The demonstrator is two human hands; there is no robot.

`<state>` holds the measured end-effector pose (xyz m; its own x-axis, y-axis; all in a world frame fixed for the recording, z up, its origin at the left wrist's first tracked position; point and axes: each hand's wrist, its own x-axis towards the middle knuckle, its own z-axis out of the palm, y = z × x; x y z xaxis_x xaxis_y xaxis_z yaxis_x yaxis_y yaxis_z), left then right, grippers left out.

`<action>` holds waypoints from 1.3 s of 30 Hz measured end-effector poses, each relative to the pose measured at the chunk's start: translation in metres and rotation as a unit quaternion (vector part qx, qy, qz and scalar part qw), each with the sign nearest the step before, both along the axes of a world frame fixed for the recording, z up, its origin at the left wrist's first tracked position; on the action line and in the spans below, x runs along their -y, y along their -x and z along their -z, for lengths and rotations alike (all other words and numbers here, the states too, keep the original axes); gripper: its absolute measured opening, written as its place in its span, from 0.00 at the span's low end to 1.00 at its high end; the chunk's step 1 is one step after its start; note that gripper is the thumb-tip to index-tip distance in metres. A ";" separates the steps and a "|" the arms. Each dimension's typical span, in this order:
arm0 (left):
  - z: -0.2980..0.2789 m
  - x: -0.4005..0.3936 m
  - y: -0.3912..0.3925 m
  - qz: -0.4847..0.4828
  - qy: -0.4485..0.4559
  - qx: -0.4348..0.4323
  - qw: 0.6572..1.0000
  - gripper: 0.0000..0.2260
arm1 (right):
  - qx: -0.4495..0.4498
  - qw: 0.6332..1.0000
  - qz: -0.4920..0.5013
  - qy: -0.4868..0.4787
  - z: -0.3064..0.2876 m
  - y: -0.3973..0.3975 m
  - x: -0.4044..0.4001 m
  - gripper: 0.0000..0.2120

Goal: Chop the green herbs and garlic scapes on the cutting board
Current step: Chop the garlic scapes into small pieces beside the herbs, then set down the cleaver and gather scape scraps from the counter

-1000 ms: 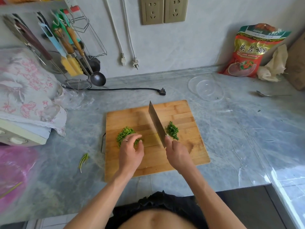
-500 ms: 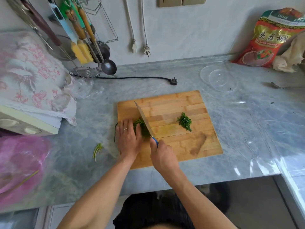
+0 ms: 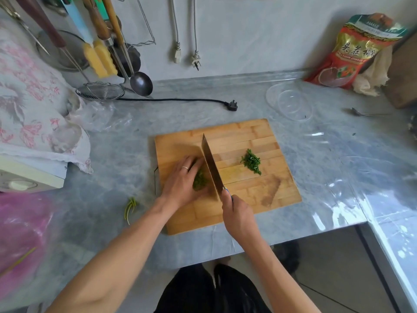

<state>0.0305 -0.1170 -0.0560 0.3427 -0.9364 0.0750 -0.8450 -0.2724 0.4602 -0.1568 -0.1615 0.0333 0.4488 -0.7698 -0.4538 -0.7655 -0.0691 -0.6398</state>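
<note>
Left hand (image 3: 182, 181) laid over chopped greens (image 3: 199, 180) | right hand (image 3: 237, 215) clamped on cleaver (image 3: 212, 168) handle | fingertips are best kept tucked back from blade.

Single head-worn view looks steeply down, close over the cutting board (image 3: 248, 136).

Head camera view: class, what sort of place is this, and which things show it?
Most likely a home kitchen: a wooden cutting board on a marble-look counter, a cleaver over chopped greens, and ladles hanging on the wall.
</note>
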 end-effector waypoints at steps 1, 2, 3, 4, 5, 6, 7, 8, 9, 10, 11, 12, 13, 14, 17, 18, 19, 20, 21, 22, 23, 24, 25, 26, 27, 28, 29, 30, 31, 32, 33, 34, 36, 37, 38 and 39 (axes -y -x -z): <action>0.001 0.001 -0.003 0.008 0.004 -0.001 1.000 0.37 | -0.003 1.000 -0.001 -0.002 -0.001 0.002 0.002 0.23; 0.003 0.001 -0.006 0.012 0.014 -0.002 1.000 0.33 | -0.005 1.000 -0.002 -0.006 0.000 0.004 0.003 0.23; 0.002 0.002 -0.008 0.013 0.022 -0.006 1.000 0.30 | -0.001 1.000 -0.008 -0.005 -0.002 0.005 0.005 0.23; 0.002 0.001 -0.009 0.016 0.035 -0.009 0.999 0.28 | 0.001 1.000 -0.018 0.000 -0.001 0.005 0.004 0.22; 0.001 0.001 -0.009 0.019 0.048 -0.015 0.999 0.26 | 0.003 0.999 -0.031 0.007 -0.003 0.004 0.003 0.22; -0.003 0.001 -0.007 0.020 0.066 -0.025 0.997 0.24 | 0.006 0.999 -0.038 0.011 -0.005 0.003 0.004 0.22; -0.010 -0.001 -0.004 0.009 0.080 -0.043 0.996 0.22 | 0.011 0.999 -0.042 0.012 -0.006 0.002 0.003 0.21; -0.015 -0.001 -0.002 -0.012 0.100 -0.063 0.993 0.20 | 0.013 0.999 -0.044 0.011 -0.007 0.001 0.004 0.21; -0.019 -0.002 -0.001 -0.041 0.125 -0.077 0.988 0.18 | 0.021 0.999 -0.039 0.009 -0.008 0.000 0.006 0.21; -0.022 -0.004 0.000 -0.075 0.152 -0.082 0.982 0.15 | 0.034 0.999 -0.022 0.005 -0.011 0.000 0.007 0.23; -0.027 -0.006 0.001 -0.109 0.172 -0.084 0.975 0.13 | 0.044 0.999 -0.005 0.003 -0.013 0.000 0.010 0.26; -0.031 -0.007 0.001 -0.138 0.188 -0.092 0.968 0.11 | 0.048 0.999 0.005 0.001 -0.013 0.000 0.013 0.28; -0.036 -0.009 0.001 -0.160 0.196 -0.106 0.962 0.09 | 0.052 0.999 0.007 0.000 -0.015 0.001 0.016 0.30; -0.043 -0.012 0.002 -0.172 0.200 -0.121 0.957 0.07 | 0.056 0.998 0.004 0.001 -0.018 0.003 0.018 0.30; -0.059 -0.014 0.008 -0.211 0.172 -0.208 0.940 0.06 | 0.054 0.998 -0.030 0.031 -0.026 0.011 0.031 0.28; -0.064 -0.014 0.011 -0.227 0.156 -0.244 0.930 0.06 | 0.044 0.997 -0.040 0.047 -0.027 0.013 0.034 0.26; -0.068 -0.010 0.014 -0.234 0.143 -0.275 0.921 0.07 | 0.031 0.996 -0.045 0.065 -0.029 0.017 0.040 0.25; -0.072 -0.007 0.018 -0.235 0.131 -0.298 0.916 0.08 | 0.019 0.995 -0.047 0.080 -0.029 0.020 0.045 0.23; -0.076 -0.002 0.022 -0.226 0.120 -0.313 0.915 0.08 | 0.009 0.995 -0.041 0.095 -0.029 0.023 0.050 0.21; -0.082 0.005 0.029 -0.208 0.109 -0.318 0.919 0.08 | 0.005 0.994 -0.030 0.108 -0.030 0.029 0.058 0.19; -0.088 0.011 0.037 -0.189 0.095 -0.320 0.924 0.08 | 0.005 0.993 -0.020 0.113 -0.032 0.034 0.063 0.17; -0.093 0.022 0.046 -0.166 0.079 -0.318 0.930 0.07 | 0.003 0.993 -0.013 0.116 -0.034 0.043 0.071 0.15; -0.099 0.032 0.053 -0.145 0.064 -0.315 0.936 0.07 | -0.004 0.994 -0.013 0.113 -0.034 0.051 0.078 0.13; -0.102 0.043 0.059 -0.123 0.049 -0.312 0.941 0.07 | -0.016 0.994 -0.010 0.103 -0.033 0.058 0.084 0.11; -0.107 0.057 0.068 -0.097 0.037 -0.311 0.945 0.07 | -0.027 0.995 -0.002 0.096 -0.033 0.069 0.094 0.10; -0.111 0.068 0.075 -0.078 0.027 -0.309 0.948 0.07 | -0.037 0.995 0.010 0.089 -0.031 0.077 0.102 0.10; -0.115 0.083 0.085 -0.059 0.017 -0.305 0.950 0.07 | -0.040 0.995 0.027 0.086 -0.028 0.088 0.114 0.09; -0.120 0.095 0.094 -0.044 0.013 -0.297 0.954 0.07 | -0.040 0.995 0.045 0.086 -0.026 0.097 0.125 0.09; -0.122 0.105 0.099 -0.038 0.011 -0.293 0.955 0.07 | -0.046 0.994 0.056 0.088 -0.022 0.102 0.134 0.09; -0.123 0.111 0.103 -0.035 0.010 -0.290 0.956 0.06 | -0.054 0.992 0.065 0.092 -0.018 0.104 0.143 0.08; -0.126 0.122 0.112 -0.025 0.000 -0.284 0.958 0.06 | -0.058 0.990 0.083 0.094 -0.015 0.112 0.154 0.08; -0.125 0.127 0.118 -0.019 -0.012 -0.284 0.959 0.06 | -0.062 0.989 0.094 0.098 -0.010 0.115 0.163 0.09; -0.125 0.137 0.128 -0.008 -0.043 -0.287 0.957 0.06 | -0.064 0.986 0.105 0.112 -0.001 0.119 0.180 0.12; -0.124 0.144 0.135 -0.003 -0.058 -0.285 0.957 0.06 | -0.067 0.985 0.107 0.116 0.004 0.123 0.187 0.13; -0.124 0.148 0.138 -0.005 -0.070 -0.286 0.956 0.06 | -0.071 0.985 0.100 0.121 0.006 0.124 0.192 0.14; -0.122 0.150 0.140 -0.008 -0.075 -0.291 0.954 0.06 | -0.077 0.985 0.091 0.122 0.009 0.123 0.195 0.14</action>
